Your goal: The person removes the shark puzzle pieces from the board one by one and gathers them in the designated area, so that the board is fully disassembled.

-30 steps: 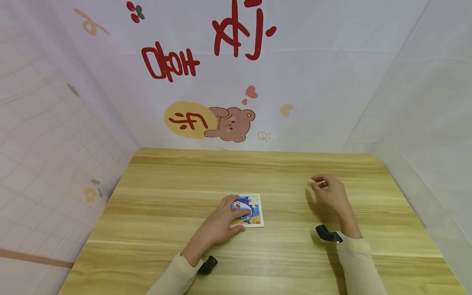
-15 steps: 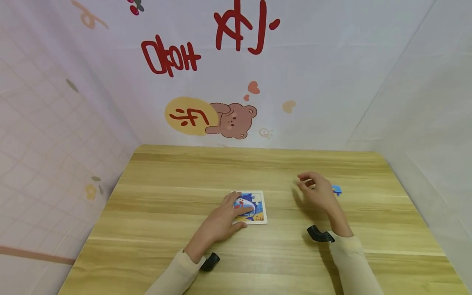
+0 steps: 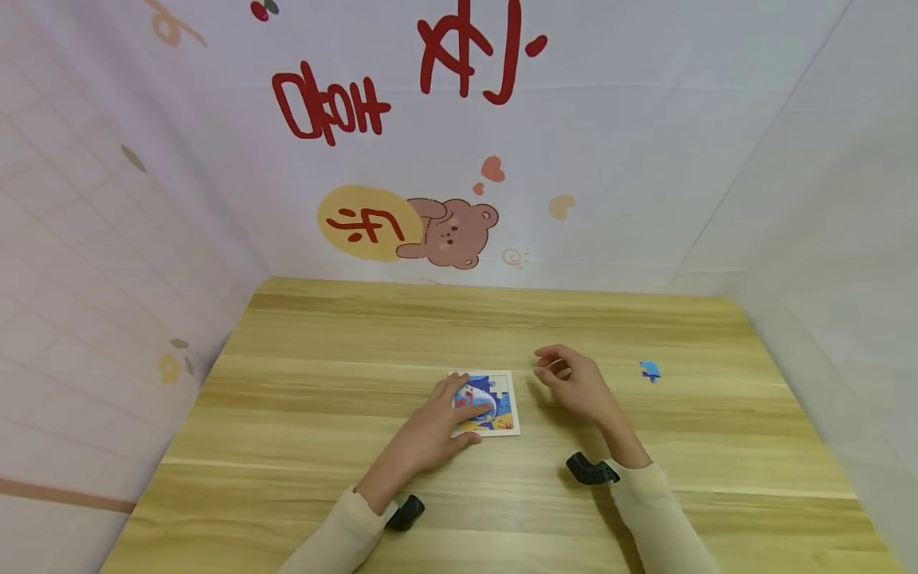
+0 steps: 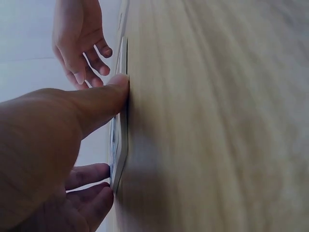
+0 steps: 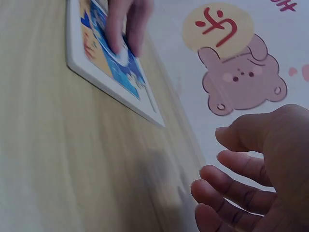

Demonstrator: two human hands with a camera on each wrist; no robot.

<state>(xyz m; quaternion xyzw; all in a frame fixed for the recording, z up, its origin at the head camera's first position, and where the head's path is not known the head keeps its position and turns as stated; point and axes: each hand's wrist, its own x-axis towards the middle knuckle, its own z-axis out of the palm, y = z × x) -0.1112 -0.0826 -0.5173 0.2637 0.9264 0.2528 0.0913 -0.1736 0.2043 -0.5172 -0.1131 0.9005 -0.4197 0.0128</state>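
A small square puzzle board (image 3: 515, 425) with a white border and a blue picture lies flat on the table; a pale unfilled area shows near its upper right corner. My left hand (image 3: 426, 426) rests on its left part, fingers spread over the picture, thumb (image 4: 118, 87) at the near edge in the left wrist view. My right hand (image 3: 582, 389) hovers right of the board, fingers loosely bent, nothing between them; the right wrist view shows its fingers (image 5: 236, 193) apart. A blue puzzle piece (image 3: 650, 371) lies on the table to the right of that hand.
The wooden table (image 3: 344, 327) meets a pale wall cloth at its back edge, printed with red characters and a bear (image 3: 457, 233). More cloth hangs at the left and right sides. A black device (image 3: 592, 469) sits at my right wrist, another (image 3: 406, 513) at my left.
My right hand has moved left toward the board, uncovering the blue piece at the right. My left hand stays on the board. The head view has shifted slightly.
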